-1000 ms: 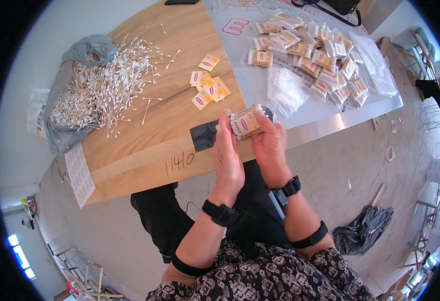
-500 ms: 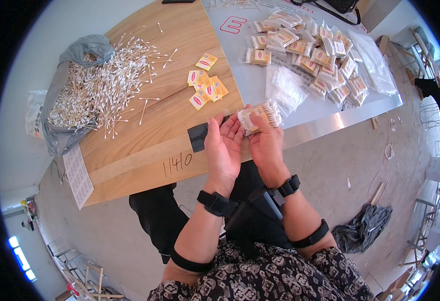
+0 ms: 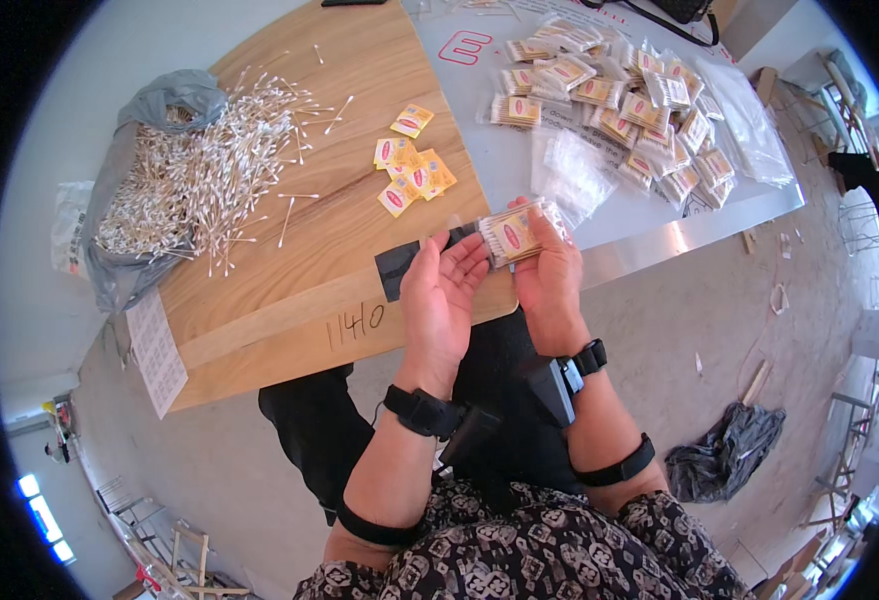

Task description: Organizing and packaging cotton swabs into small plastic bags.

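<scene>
A small clear bag of cotton swabs (image 3: pixel 506 237) with a yellow card inside is in my right hand (image 3: pixel 553 288), the thumb lying over its right part. At the bag's left end my left hand (image 3: pixel 437 308) is palm up, fingers slightly curled and thumb apart. Its fingertips are close to the bag's edge; whether they touch it I cannot tell. Several yellow printed cards (image 3: pixel 419 176) lie on the wooden table beyond the left hand. Farther left, loose cotton swabs (image 3: pixel 229 160) spill from a grey plastic bag (image 3: pixel 119 262).
Filled swab packets (image 3: pixel 649 112) are heaped on the grey-white sheet (image 3: pixel 459 85) at the far right. Empty clear bags (image 3: pixel 571 178) lie in front of them. Black tape (image 3: pixel 391 272) sits near the table edge, and a printed paper sheet (image 3: pixel 156 350) hangs at the left corner.
My right hand has moved slightly right with the bag of swabs, and the card's face now shows more. The left hand has drawn a little left, away from the right.
</scene>
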`<action>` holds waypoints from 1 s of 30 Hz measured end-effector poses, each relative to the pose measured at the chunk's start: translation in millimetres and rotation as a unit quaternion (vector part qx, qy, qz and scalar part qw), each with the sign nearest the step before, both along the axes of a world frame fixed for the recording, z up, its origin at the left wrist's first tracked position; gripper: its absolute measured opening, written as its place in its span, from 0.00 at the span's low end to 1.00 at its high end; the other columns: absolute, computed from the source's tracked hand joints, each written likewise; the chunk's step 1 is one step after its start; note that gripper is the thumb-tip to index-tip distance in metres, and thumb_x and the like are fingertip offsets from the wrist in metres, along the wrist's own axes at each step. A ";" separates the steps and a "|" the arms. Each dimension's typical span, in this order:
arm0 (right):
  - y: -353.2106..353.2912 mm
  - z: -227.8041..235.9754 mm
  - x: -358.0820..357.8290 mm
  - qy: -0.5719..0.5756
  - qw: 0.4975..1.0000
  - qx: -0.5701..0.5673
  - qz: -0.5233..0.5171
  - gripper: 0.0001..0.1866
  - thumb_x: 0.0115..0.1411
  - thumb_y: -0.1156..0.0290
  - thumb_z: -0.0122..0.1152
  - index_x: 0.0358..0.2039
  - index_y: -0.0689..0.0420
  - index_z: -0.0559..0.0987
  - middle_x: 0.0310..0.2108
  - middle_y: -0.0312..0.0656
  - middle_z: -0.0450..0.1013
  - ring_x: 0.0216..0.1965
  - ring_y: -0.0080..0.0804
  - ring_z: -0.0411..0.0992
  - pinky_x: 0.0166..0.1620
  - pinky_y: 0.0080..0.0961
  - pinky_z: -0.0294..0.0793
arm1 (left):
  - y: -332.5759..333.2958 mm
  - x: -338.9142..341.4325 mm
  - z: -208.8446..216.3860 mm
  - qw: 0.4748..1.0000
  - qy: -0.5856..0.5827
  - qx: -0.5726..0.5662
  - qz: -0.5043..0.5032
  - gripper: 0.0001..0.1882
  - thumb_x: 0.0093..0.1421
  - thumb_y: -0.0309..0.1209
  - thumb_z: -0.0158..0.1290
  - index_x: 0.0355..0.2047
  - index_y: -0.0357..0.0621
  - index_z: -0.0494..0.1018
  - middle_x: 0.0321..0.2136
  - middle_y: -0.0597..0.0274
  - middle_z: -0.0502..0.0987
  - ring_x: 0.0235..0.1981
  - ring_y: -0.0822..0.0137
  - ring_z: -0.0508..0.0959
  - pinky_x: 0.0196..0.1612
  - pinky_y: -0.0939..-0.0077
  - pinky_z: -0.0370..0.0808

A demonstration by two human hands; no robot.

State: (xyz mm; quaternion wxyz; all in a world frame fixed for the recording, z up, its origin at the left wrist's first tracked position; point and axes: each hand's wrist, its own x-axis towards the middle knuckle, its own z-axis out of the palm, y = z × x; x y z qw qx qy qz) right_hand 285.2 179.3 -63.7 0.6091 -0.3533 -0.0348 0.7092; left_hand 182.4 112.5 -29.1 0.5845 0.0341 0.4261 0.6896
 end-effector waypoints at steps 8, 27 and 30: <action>-6.6 2.7 -9.1 -0.034 0.999 0.002 -0.016 0.18 0.57 0.81 0.61 0.48 0.67 0.71 0.47 0.51 0.74 0.46 0.38 0.75 0.49 0.33 0.76 | 11.2 3.8 6.5 0.997 0.038 -0.002 -0.061 0.27 0.70 0.45 0.39 0.56 0.32 0.58 0.48 0.41 0.71 0.48 0.54 0.73 0.55 0.60 0.69; 2.8 4.8 -3.4 0.039 0.998 -0.048 -0.006 0.21 0.58 0.79 0.60 0.51 0.69 0.68 0.48 0.52 0.73 0.49 0.41 0.73 0.52 0.36 0.74 | 17.8 -12.7 7.2 0.988 0.099 -0.050 -0.107 0.28 0.70 0.46 0.38 0.57 0.32 0.58 0.42 0.44 0.75 0.42 0.57 0.77 0.48 0.64 0.74; 1.4 2.7 -5.9 0.021 1.000 -0.023 -0.005 0.20 0.58 0.79 0.60 0.51 0.69 0.69 0.47 0.52 0.73 0.49 0.41 0.73 0.52 0.37 0.74 | 24.4 -10.0 13.4 0.968 0.165 -0.071 -0.176 0.29 0.70 0.48 0.39 0.58 0.32 0.58 0.39 0.45 0.76 0.38 0.59 0.78 0.44 0.67 0.76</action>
